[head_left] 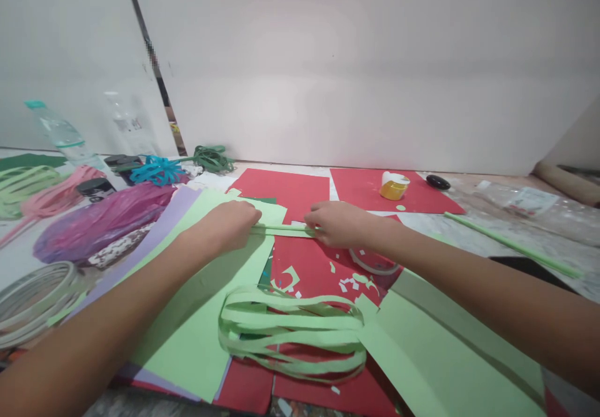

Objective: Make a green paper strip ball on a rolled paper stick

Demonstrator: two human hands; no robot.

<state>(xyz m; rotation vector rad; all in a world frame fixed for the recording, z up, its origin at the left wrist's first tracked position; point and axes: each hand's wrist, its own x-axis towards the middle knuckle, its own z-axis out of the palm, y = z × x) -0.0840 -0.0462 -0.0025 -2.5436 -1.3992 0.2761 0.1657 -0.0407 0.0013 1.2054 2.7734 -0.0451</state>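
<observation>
Running straight, green strip is pinched by fingers of left hand and right hand; may be creased or torn by uneven pull.

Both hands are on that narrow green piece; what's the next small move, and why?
I'd probably roll the narrow green piece a little further with even pressure. The left hand and right hand grip it near opposite ends, and a flat band seems to show beside its rounded edge. A slim green stick at the right suggests a similar shape.
</observation>
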